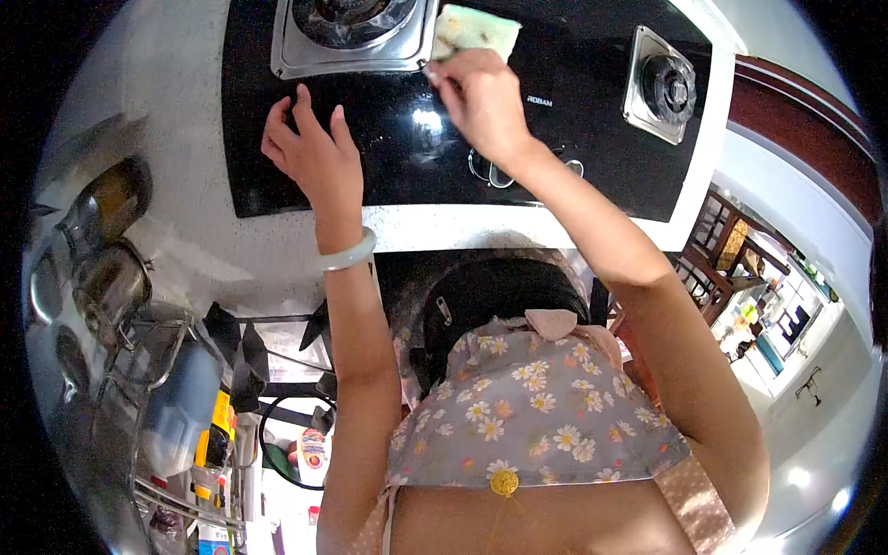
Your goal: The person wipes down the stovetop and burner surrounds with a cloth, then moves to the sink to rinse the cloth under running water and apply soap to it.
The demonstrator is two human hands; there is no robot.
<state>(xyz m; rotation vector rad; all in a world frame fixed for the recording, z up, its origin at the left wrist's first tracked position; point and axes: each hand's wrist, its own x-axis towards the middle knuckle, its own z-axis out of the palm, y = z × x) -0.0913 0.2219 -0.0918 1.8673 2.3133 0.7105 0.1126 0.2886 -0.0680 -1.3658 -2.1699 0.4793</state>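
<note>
My right hand [483, 100] is closed, its fingertips pinched together at the near right corner of a square metal burner plate [361, 67]. Whatever sits between those fingertips is too small to make out. Just behind the hand a pale green, stained cloth [477, 31] lies flat on the black glass cooktop [388, 166], beside the plate. Over the cooktop's left part, my left hand [319, 153] holds nothing, with its fingers apart and slightly curled in front of the burner plate. A pale bangle [350, 252] circles the left wrist.
A second burner [664, 85] is at the cooktop's right. Round control knobs [500, 176] lie under my right forearm. A white counter [435, 227] edges the cooktop. To the left stand a wire rack [148, 370] and a large bottle [185, 407]. A wooden chair [712, 240] is at right.
</note>
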